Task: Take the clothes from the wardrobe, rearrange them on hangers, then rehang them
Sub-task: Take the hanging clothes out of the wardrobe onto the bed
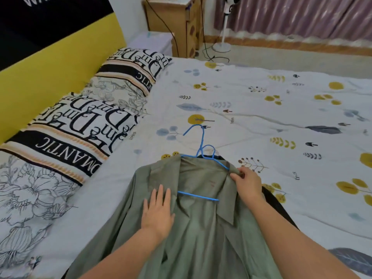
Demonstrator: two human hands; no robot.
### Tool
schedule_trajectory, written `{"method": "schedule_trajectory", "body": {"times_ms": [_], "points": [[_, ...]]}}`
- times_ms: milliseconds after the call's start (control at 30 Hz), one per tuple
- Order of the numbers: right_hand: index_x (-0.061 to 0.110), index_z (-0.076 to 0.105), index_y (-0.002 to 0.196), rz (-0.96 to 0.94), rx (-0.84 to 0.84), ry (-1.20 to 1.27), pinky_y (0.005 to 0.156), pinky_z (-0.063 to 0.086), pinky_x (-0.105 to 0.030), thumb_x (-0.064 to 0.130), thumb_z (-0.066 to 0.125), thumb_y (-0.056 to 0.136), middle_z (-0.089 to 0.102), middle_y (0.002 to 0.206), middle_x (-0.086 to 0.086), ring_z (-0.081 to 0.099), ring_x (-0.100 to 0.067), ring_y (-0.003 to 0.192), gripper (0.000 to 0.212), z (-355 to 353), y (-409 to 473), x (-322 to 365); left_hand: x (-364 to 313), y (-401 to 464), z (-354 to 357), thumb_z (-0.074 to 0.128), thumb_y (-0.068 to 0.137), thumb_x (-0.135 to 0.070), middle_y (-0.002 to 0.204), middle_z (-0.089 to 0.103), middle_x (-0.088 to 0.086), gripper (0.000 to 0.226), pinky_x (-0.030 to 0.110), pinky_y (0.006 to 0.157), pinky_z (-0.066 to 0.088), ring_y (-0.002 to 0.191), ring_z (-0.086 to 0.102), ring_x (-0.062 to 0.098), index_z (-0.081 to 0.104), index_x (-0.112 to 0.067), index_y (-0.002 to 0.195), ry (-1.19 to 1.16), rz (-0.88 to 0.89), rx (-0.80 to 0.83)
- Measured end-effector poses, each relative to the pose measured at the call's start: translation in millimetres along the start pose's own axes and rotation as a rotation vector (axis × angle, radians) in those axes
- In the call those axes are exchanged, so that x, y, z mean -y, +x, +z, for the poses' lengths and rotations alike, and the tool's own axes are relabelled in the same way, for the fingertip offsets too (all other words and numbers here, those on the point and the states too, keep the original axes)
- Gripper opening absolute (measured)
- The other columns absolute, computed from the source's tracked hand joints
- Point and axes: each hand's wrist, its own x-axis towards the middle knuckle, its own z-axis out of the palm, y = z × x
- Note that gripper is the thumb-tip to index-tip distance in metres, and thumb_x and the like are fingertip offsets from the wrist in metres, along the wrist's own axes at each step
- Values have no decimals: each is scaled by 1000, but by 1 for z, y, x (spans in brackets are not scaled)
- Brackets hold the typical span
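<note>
The left hand (158, 212) lies flat and open, fingers spread, palm down on the left front panel of a green shirt (193, 238), just left of the lower bar of a blue hanger (201, 158). The right hand (247, 183) is pinched on the shirt's right collar edge, thumb and fingers closed on the cloth just below the hanger's right shoulder arm. The shirt lies front up on the bed (261, 101), open at the neck, between and under both hands, its collar pointing away from the person and its body running back under the forearms. The hanger sits inside the shirt: its hook and a twisted loop stick out beyond the collar onto the sheet, its right arm shows along the collar, and its lower bar shows across the open neck between the two hands. A dark garment (279, 208) shows from under the shirt on the right side, beside the right wrist. To the left, well apart from the hands, two lettered pillows (84, 125) lie along a yellow headboard (50, 63). Beyond the bed stand a wooden cabinet (181, 21), a white fan stand (222, 37) and a curtain (302, 15).
</note>
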Motion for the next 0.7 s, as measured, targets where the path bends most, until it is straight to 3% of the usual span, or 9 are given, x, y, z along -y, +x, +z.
{"method": "schedule_trajectory", "body": {"times_ms": [67,167,233,300,367,467,600,700], "points": [[13,61,81,23,9,-6,62,31,-29,20,63,85,59,75,0,52,-22,79,8,18,11,-12,-2,18,17,34,96,-43,156,-18,7,73,45,116,5,145,-9,25,-13,-20,148,2,20,31],[6,62,110,-26,23,-131,81,41,-33,24,58,90,65,107,-11,55,-25,98,27,35,18,-34,-6,42,38,31,96,-49,156,-19,7,73,46,116,2,145,-10,29,-14,-21,147,17,56,73],[8,46,134,-91,4,-365,105,32,-43,28,52,93,50,136,-14,43,-29,126,46,44,10,-49,-8,54,51,28,95,-53,156,-19,7,73,46,116,1,144,-11,30,-13,-22,148,33,60,93],[16,24,147,-79,27,-548,113,13,-53,39,44,95,21,154,-13,16,-29,143,61,59,-18,-64,-8,62,61,26,95,-55,156,-20,7,74,47,116,0,144,-13,31,-14,-22,148,35,48,104],[24,5,151,-77,136,-673,112,4,-59,52,34,94,-1,158,-10,-3,-30,145,70,76,-50,-79,-8,68,70,25,94,-57,155,-21,7,75,47,116,-1,144,-14,31,-15,-22,147,33,35,106],[29,-11,149,-53,364,-772,111,-3,-60,61,25,93,-16,158,-5,-16,-32,144,74,87,-64,-100,-10,74,75,26,93,-59,155,-23,6,76,47,116,-2,143,-17,30,-16,-24,147,18,29,141],[30,-11,149,-38,490,-735,113,-1,-58,55,30,95,-20,157,-4,-18,-31,143,72,80,-42,-99,-8,81,63,27,94,-57,155,-22,4,74,46,116,-1,143,-16,30,-12,-25,148,-19,44,232],[28,-1,150,-27,559,-714,115,7,-53,51,32,97,-10,159,-5,-9,-31,145,67,64,-39,-81,-5,76,44,31,96,-49,158,-8,5,68,46,116,6,145,-4,29,-1,-23,150,8,60,274]]}}
